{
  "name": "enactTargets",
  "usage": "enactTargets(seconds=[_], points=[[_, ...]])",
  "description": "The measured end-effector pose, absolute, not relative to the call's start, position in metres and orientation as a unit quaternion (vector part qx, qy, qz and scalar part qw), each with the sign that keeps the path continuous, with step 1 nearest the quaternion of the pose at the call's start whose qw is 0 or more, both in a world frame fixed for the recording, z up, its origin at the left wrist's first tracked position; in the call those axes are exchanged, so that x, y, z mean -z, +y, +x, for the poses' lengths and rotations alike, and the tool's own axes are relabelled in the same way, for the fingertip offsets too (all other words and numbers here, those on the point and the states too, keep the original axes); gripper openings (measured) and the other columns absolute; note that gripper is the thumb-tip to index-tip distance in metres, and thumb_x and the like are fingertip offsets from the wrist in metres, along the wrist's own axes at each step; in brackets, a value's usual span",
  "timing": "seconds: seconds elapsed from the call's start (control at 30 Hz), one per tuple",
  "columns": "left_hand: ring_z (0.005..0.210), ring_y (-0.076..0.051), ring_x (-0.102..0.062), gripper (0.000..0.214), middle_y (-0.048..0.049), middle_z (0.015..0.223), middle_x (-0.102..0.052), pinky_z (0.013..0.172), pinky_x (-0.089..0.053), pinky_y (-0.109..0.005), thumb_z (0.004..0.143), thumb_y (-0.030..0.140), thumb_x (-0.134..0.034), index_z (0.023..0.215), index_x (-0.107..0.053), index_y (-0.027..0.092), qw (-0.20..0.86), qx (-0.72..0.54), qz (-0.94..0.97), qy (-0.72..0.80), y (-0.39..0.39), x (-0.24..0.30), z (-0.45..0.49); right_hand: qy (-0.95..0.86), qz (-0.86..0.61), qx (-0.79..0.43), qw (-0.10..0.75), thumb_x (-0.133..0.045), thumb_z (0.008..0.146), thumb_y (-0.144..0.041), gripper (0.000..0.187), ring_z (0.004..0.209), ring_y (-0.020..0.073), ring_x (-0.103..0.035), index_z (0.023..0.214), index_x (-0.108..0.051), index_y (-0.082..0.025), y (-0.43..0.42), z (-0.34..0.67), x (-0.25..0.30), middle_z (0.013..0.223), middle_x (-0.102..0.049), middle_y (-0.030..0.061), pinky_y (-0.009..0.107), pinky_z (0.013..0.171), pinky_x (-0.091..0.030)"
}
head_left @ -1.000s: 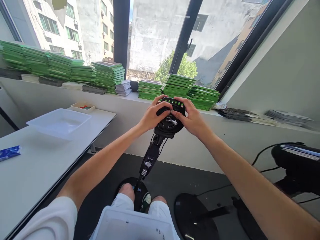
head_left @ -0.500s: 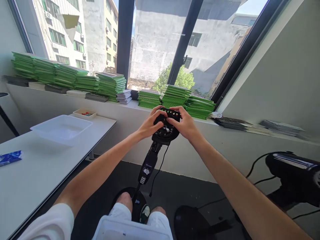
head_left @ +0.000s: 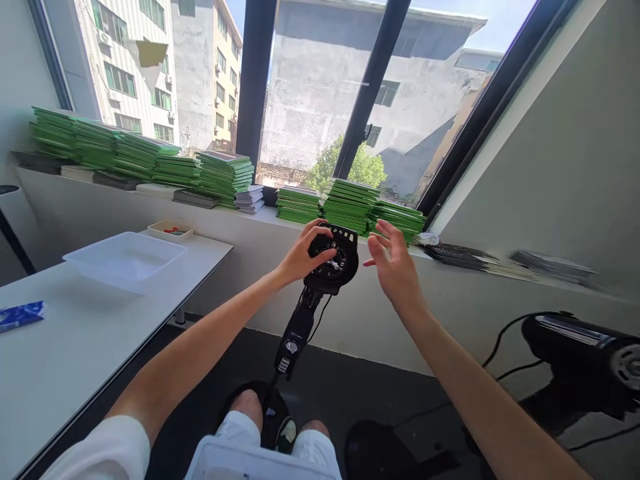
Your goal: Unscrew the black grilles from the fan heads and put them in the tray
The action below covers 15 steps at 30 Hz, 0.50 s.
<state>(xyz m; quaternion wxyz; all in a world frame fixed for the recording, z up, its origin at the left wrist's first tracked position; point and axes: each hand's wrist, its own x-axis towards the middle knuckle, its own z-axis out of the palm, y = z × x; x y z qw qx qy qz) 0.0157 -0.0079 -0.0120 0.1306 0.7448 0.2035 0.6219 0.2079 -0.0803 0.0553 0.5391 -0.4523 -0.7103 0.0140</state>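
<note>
A black fan head [head_left: 334, 262] without its grille stands on a thin black pole [head_left: 295, 330] that rises from between my knees. My left hand [head_left: 303, 255] is closed round the left side of the round motor housing. My right hand [head_left: 395, 263] hovers just to the right of the housing with its fingers spread, holding nothing and touching nothing. A cord hangs from the housing beside the pole.
A white table [head_left: 75, 340] on the left carries a clear plastic tray [head_left: 125, 257], a small parts tray [head_left: 171, 230] and a blue packet [head_left: 21, 315]. Green stacks [head_left: 350, 205] line the window sill. Another black fan [head_left: 580, 350] lies at the right.
My right hand has let go of the fan head and moved off to the right, fingers spread. My view has tilted up a little. The left hand keeps its hold.
</note>
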Motion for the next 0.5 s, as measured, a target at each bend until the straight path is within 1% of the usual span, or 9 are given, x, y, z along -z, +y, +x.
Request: enactTargets(seconds=[0.07, 0.1, 0.13, 0.2, 0.27, 0.33, 0.4, 0.47, 0.5], points=[[0.142, -0.027, -0.049, 0.025, -0.0133, 0.149, -0.050, 0.118, -0.041, -0.043, 0.095, 0.038, -0.066, 0.113, -0.058, 0.023, 0.126, -0.624, 0.744, 0.202, -0.006, 0.012, 0.015, -0.689, -0.438, 0.039, 0.576, -0.053, 0.099, -0.049, 0.034, 0.119, 0.0242, -0.062, 0.127, -0.060, -0.031, -0.117, 0.207, -0.033, 0.133, -0.063, 0.0091, 0.035, 0.075, -0.057], [0.141, -0.027, -0.050, 0.025, -0.0133, 0.148, -0.050, 0.118, -0.042, -0.042, 0.095, 0.037, -0.067, 0.113, -0.058, 0.023, 0.123, -0.625, 0.745, 0.200, -0.005, 0.013, 0.015, -0.713, -0.404, 0.061, 0.569, -0.053, 0.101, -0.039, 0.023, 0.107, 0.0210, -0.065, 0.120, -0.062, -0.030, -0.138, 0.205, -0.013, 0.123, -0.067, 0.0079, 0.033, 0.075, -0.056], [0.141, -0.027, -0.050, 0.025, -0.0133, 0.148, -0.051, 0.118, -0.042, -0.042, 0.095, 0.036, -0.067, 0.113, -0.058, 0.022, 0.118, -0.624, 0.746, 0.200, -0.004, 0.012, 0.015, -0.760, -0.356, 0.068, 0.539, -0.051, 0.101, -0.029, 0.019, 0.092, 0.0172, -0.066, 0.117, -0.062, -0.028, -0.159, 0.200, 0.014, 0.113, -0.068, 0.0065, 0.031, 0.071, -0.054], [0.142, -0.027, -0.049, 0.025, -0.0132, 0.146, -0.052, 0.118, -0.042, -0.041, 0.095, 0.035, -0.068, 0.113, -0.058, 0.021, 0.102, -0.620, 0.751, 0.201, -0.002, 0.012, 0.013, -0.878, -0.253, 0.050, 0.402, -0.051, 0.097, -0.016, 0.019, 0.081, 0.0146, -0.065, 0.111, -0.061, -0.024, -0.201, 0.187, 0.084, 0.098, -0.069, 0.0057, 0.029, 0.070, -0.053], [0.145, -0.027, -0.046, 0.025, -0.0128, 0.142, -0.054, 0.119, -0.041, -0.041, 0.095, 0.033, -0.068, 0.113, -0.058, 0.019, 0.078, -0.617, 0.758, 0.199, 0.000, 0.011, 0.012, -0.950, -0.210, 0.038, 0.227, -0.055, 0.093, -0.018, 0.007, 0.071, 0.0152, -0.063, 0.095, -0.060, -0.023, -0.241, 0.166, 0.164, 0.085, -0.068, 0.0026, 0.030, 0.063, -0.050], [0.147, -0.026, -0.043, 0.023, -0.0105, 0.138, -0.056, 0.121, -0.038, -0.041, 0.098, 0.032, -0.064, 0.115, -0.057, 0.019, 0.057, -0.609, 0.765, 0.200, 0.002, 0.009, 0.011, -0.962, -0.243, 0.053, 0.113, -0.062, 0.088, -0.026, 0.005, 0.066, 0.0168, -0.064, 0.086, -0.057, -0.025, -0.278, 0.141, 0.239, 0.082, -0.068, -0.0008, 0.031, 0.053, -0.047], [0.150, -0.024, -0.039, 0.022, -0.0087, 0.135, -0.058, 0.123, -0.036, -0.042, 0.101, 0.034, -0.060, 0.116, -0.057, 0.019, 0.042, -0.602, 0.768, 0.214, 0.003, 0.008, 0.010, -0.963, -0.252, 0.033, 0.088, -0.069, 0.082, -0.037, 0.015, 0.058, 0.0184, -0.063, 0.084, -0.057, -0.028, -0.309, 0.113, 0.298, 0.080, -0.070, -0.0040, 0.031, 0.043, -0.041], [0.152, -0.025, -0.036, 0.022, -0.0090, 0.133, -0.059, 0.123, -0.036, -0.043, 0.102, 0.037, -0.057, 0.116, -0.056, 0.020, 0.035, -0.599, 0.769, 0.222, 0.002, 0.007, 0.009, -0.963, -0.253, 0.025, 0.088, -0.078, 0.072, -0.037, 0.025, 0.049, 0.0184, -0.060, 0.088, -0.063, -0.023, -0.328, 0.086, 0.335, 0.079, -0.072, 0.0003, 0.031, 0.036, -0.033], [0.152, -0.025, -0.035, 0.023, -0.0098, 0.134, -0.059, 0.123, -0.036, -0.044, 0.103, 0.039, -0.056, 0.117, -0.056, 0.020, 0.034, -0.597, 0.770, 0.223, 0.001, 0.006, 0.010, -0.963, -0.252, 0.021, 0.092, -0.079, 0.070, -0.043, 0.032, 0.046, 0.0189, -0.059, 0.091, -0.066, -0.023, -0.333, 0.074, 0.346, 0.080, -0.074, 0.0022, 0.030, 0.033, -0.028]])
